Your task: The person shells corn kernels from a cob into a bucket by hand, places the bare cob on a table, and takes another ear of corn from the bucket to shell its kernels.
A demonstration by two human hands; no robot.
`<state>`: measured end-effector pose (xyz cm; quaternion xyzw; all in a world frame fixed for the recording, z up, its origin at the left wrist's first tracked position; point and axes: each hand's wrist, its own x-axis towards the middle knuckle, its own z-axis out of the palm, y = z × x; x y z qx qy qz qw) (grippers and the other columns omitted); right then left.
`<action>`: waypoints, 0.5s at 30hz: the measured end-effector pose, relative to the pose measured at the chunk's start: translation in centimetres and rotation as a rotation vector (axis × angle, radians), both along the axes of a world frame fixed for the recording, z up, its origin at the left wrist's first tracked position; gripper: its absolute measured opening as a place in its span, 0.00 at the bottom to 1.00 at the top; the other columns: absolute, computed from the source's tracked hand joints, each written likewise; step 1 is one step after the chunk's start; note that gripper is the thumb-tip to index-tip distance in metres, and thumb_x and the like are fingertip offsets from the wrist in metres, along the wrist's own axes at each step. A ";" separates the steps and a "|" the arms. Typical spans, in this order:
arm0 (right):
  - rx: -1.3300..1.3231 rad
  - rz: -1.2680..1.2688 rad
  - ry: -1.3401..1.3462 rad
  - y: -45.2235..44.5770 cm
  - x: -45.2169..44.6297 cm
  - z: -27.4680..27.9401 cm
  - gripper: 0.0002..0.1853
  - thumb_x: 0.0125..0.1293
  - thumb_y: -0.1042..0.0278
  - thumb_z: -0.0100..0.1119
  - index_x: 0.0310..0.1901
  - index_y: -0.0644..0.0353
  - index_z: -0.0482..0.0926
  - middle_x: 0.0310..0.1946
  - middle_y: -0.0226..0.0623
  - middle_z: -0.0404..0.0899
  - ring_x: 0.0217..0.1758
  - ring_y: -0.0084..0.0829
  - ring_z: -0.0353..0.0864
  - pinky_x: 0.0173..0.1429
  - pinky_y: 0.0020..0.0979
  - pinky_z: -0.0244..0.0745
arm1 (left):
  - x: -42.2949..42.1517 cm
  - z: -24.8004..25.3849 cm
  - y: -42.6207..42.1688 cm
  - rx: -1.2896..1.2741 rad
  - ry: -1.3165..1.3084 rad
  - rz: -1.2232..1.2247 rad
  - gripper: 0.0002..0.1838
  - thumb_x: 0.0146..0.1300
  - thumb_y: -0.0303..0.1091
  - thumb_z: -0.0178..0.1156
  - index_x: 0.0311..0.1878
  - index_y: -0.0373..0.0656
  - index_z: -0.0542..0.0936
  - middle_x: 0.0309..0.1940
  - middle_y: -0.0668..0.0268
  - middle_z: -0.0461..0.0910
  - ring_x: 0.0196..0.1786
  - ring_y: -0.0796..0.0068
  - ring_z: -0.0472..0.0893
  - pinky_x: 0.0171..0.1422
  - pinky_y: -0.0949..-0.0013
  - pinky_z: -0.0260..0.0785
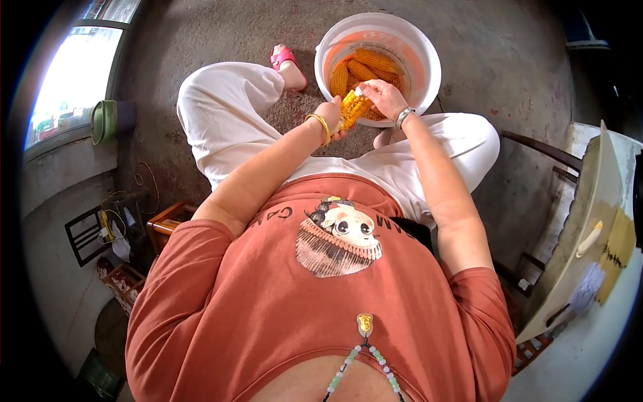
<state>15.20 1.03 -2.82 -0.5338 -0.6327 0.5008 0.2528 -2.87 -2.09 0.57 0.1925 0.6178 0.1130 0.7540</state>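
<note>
Stained grey concrete floor (pixel 201 40) spread around the seated person, with a bright window (pixel 74 77) at the left. A round white plastic bucket (pixel 429 67) with orange markings stood just beyond the lap in loose white trousers (pixel 224 100), probably set there so both hands could reach it easily. Several whole orange-yellow corn cobs (pixel 372 60) lay inside. A bright yellow corn cob (pixel 353 110) with pale patches among its kernels was held at the bucket's near left rim. The left hand (pixel 328 115), wearing a gold bangle (pixel 326 130), had its grip wrapped round the lower part, apparently to steady it; the right hand (pixel 383 100), below a silver bracelet (pixel 404 116), pinched the upper end between thumb and fingers. Its long axis ran slantwise, one end pointing away and rightward over the bucket, the other back toward the body and left.
</note>
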 end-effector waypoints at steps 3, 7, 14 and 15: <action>-0.078 0.043 0.115 -0.4 -0.1 0.7 0.20 0.65 0.49 0.55 0.43 0.60 0.78 0.36 0.35 0.80 0.40 0.28 0.78 0.47 0.29 0.73 | 0.0 0.6 0.0 -0.015 -0.014 0.010 0.28 0.71 0.55 0.27 0.49 0.47 0.71 0.23 0.62 0.76 0.11 0.75 0.66 0.10 0.75 0.53; -0.122 0.101 0.192 -0.3 -0.1 0.3 0.20 0.64 0.51 0.58 0.44 0.61 0.76 0.36 0.33 0.79 0.40 0.24 0.76 0.47 0.27 0.72 | 0.0 0.9 0.1 -0.020 -0.010 0.004 0.27 0.71 0.55 0.27 0.50 0.47 0.71 0.23 0.62 0.76 0.11 0.75 0.66 0.10 0.75 0.52; -0.024 0.074 0.125 -0.3 -0.5 -1.2 0.22 0.65 0.46 0.55 0.41 0.62 0.75 0.33 0.36 0.79 0.37 0.28 0.77 0.45 0.29 0.72 | 0.4 0.9 0.0 -0.001 0.066 -0.026 0.27 0.70 0.56 0.28 0.48 0.48 0.72 0.23 0.63 0.76 0.11 0.76 0.66 0.10 0.73 0.51; -0.031 0.065 0.109 -0.2 -0.6 -1.5 0.23 0.65 0.45 0.55 0.41 0.62 0.75 0.33 0.37 0.79 0.37 0.28 0.77 0.45 0.29 0.72 | 0.4 0.9 0.0 0.001 0.062 -0.025 0.28 0.70 0.57 0.28 0.48 0.47 0.72 0.23 0.64 0.76 0.11 0.76 0.66 0.10 0.73 0.51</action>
